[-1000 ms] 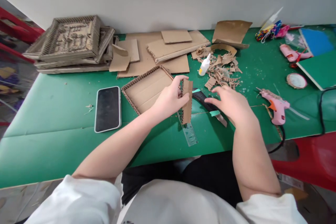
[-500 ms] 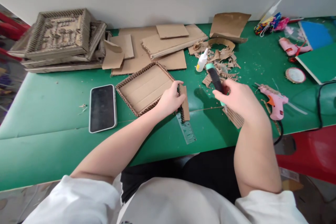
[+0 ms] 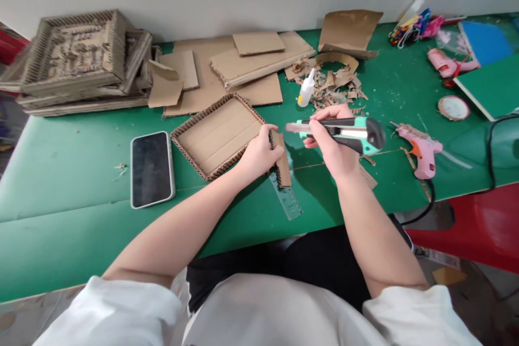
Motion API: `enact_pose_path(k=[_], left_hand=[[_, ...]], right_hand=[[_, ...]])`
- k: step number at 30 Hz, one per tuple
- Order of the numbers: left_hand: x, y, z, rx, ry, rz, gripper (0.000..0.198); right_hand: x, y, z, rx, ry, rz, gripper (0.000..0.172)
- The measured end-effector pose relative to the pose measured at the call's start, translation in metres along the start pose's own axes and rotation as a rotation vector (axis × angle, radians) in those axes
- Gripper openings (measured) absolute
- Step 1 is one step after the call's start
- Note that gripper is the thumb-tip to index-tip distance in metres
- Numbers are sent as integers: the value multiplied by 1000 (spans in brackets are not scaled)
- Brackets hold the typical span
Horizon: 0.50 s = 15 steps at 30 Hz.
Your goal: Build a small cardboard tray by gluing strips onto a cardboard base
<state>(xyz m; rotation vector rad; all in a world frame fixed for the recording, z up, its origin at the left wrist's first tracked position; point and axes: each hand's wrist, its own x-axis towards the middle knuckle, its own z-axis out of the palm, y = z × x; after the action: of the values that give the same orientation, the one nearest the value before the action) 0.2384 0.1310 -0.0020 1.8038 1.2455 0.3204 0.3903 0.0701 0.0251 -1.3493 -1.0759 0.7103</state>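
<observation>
My left hand (image 3: 259, 152) is closed on a small corrugated cardboard strip (image 3: 283, 165), holding it down over a clear plastic ruler (image 3: 288, 199) on the green table (image 3: 73, 184). My right hand (image 3: 333, 143) grips a teal and black utility knife (image 3: 348, 134) held level above the table, its blade end pointing left toward the strip. A shallow cardboard tray (image 3: 217, 134) with corrugated edges lies just left of my left hand.
A black phone (image 3: 152, 167) lies left of the tray. Stacked cardboard frames (image 3: 77, 59) sit back left, flat cardboard sheets (image 3: 239, 67) behind. A white glue bottle (image 3: 305, 88) stands by cardboard scraps (image 3: 336, 84). A pink glue gun (image 3: 419, 150) lies right; a red chair (image 3: 470, 232) below.
My right hand picked the utility knife off the table, raised it and turned it level toward the strip. My left hand lowered the strip onto the ruler.
</observation>
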Motion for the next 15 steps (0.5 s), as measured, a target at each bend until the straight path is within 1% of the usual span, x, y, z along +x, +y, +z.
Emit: enact_pose_path(k=[4,10,15], left_hand=[[0,1,1,-25,-4,-17,49],[-2,5,1,-38,-2,-45,46],[-3,7,2,-41,6,-46,42]], right_hand=[[-4,13,12,-127,32,-84,22],[-6,25,20,-256,-11,-160,16],[-8,24,23,-409,4,-329,9]])
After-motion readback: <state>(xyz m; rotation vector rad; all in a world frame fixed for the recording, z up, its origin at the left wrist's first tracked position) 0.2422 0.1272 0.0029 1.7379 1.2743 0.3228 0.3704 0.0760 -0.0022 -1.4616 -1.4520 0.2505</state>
